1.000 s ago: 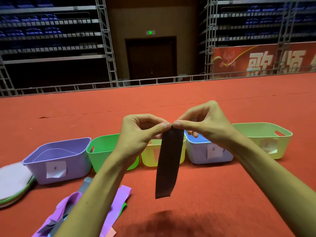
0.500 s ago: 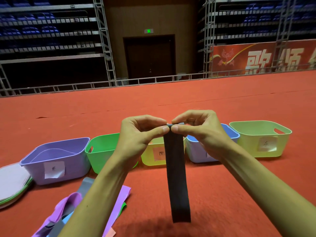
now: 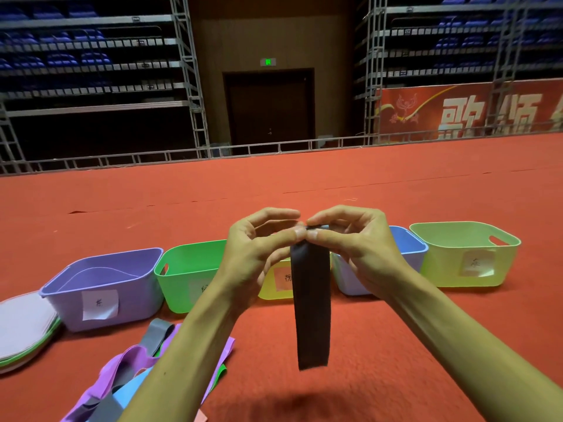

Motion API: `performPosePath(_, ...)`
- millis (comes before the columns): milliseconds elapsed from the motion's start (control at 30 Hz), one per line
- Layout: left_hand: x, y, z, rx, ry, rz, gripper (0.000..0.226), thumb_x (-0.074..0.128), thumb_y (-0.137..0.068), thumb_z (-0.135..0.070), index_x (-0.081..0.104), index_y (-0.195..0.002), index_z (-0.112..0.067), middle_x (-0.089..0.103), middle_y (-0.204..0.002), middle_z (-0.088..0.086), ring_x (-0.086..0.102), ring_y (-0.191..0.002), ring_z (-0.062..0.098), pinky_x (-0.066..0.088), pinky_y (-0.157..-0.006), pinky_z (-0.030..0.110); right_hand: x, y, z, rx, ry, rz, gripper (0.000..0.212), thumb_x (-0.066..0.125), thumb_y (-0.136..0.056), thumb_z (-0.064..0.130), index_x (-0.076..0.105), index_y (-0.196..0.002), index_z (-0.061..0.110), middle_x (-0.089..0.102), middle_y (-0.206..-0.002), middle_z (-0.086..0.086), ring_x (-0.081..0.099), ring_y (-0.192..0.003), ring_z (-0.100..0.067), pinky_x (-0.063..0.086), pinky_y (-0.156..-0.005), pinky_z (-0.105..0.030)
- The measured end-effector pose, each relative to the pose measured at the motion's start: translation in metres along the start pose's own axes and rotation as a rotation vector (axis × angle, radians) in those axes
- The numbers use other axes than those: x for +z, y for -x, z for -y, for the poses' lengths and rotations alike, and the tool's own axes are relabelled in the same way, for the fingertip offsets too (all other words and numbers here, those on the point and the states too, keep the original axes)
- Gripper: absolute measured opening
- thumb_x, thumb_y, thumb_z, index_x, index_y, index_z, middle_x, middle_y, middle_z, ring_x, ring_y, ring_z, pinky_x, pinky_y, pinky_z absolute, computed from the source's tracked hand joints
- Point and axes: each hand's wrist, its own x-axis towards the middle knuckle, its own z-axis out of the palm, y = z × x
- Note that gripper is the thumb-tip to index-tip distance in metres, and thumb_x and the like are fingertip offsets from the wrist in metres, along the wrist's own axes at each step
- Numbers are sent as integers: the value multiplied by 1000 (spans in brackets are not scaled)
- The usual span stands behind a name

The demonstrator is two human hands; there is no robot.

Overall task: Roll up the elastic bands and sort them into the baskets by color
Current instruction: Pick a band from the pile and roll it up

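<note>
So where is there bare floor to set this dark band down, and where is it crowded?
Bare red floor lies in front of the blue basket and pale green basket, right of the dark band, and behind the baskets up to the railing. Crowded: near left, loose bands piled before the purple basket.

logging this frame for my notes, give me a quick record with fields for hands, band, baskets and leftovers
hands: left hand and right hand both pinch the top end of the dark grey band
band: hangs straight down, mostly unrolled, lower end free above the red floor
baskets: one row, left to right: purple basket, green basket, yellow basket, blue basket, light green basket
leftovers: loose bands in purple, grey, blue, green, piled before the purple basket
</note>
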Motion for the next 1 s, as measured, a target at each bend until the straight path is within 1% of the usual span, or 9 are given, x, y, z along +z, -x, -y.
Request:
performPosePath(100, 3, 3, -6, -34, -72, 16, 30, 88, -71, -20, 77, -94, -4, 76, -94, 14, 72, -90, 21, 60, -77, 31, 0, 0, 0, -19, 10, -19, 18, 82, -68, 6, 79, -86, 6, 76, -88, -19, 73, -85, -28, 59, -82, -34)
performPosePath(167, 5, 5, -10, -49, -121, 13, 28, 81, -72, -24, 77, -91, -4, 77, -89, 11, 73, -85, 17, 57, -72, 27, 1, 1, 2, -28, 6, -22, 18, 83, -67, 6, 80, -85, 8, 77, -87, -21, 74, -84, -30, 60, -83, -36)
performPosePath(300, 5, 7, -14, -39, -75, 21, 22, 77, -71, -16, 76, -88, -2, 76, -86, 12, 72, -83, 18, 58, -73, 25, 4, 3, 5, -43, -35, -24, 16, 81, -64, 4, 82, -79, 10, 77, -83, -12, 74, -82, -25, 58, -78, -28)
performPosePath(433, 7, 9, -15, -38, -15, 18, 19, 78, -68, -10, 78, -86, -3, 77, -90, 15, 74, -88, 22, 60, -80, 28, 1, 3, 11, -26, -67, 55, 20, 85, -60, 9, 83, -79, 13, 76, -84, -6, 73, -86, -21, 57, -81, -27)
performPosePath(533, 8, 12, -16, -36, -12, 7, 21, 78, -67, -7, 79, -87, -3, 78, -91, 17, 75, -87, 23, 61, -80, 28, -7, 4, 14, 41, -84, 141, 26, 86, -66, -3, 82, -86, 13, 76, -90, -8, 73, -91, -20, 58, -80, -26)
performPosePath(633, 11, 12, -16, -1, -27, -19, 25, 78, -66, -6, 78, -90, -1, 78, -93, 20, 75, -84, 22, 59, -74, 25, -11, 8, 15, 90, -52, 168, 33, 87, -75, 22, 80, -105, 14, 76, -107, -16, 70, -103, -24, 56, -82, -29)
performPosePath(700, 12, 12, -17, 28, -62, -29, 25, 80, -64, -8, 78, -89, -2, 77, -95, 23, 75, -87, 26, 59, -74, 25, -8, 10, 15, 97, 86, 84, 39, 87, -76, 35, 78, -109, 16, 77, -107, -16, 72, -101, -23, 55, -78, -32)
performPosePath(800, 13, 11, -18, 59, -96, -31, 25, 84, -61, -12, 81, -86, -7, 77, -94, 24, 75, -89, 30, 60, -78, 29, -4, 11, 14, 21, 174, -11, 25, 78, -81, 23, 78, -98, 5, 80, -91, -13, 74, -84, -16, 55, -64, -24)
performPosePath(1000, 15, 10, -22, 53, -59, -10, 23, 82, -61, -6, 81, -84, -7, 78, -93, 22, 75, -89, 27, 60, -79, 28, -1, 12, 14, -41, 76, -31, 18, 75, -82, 12, 79, -97, 2, 79, -94, -18, 76, -87, -27, 62, -77, -35)
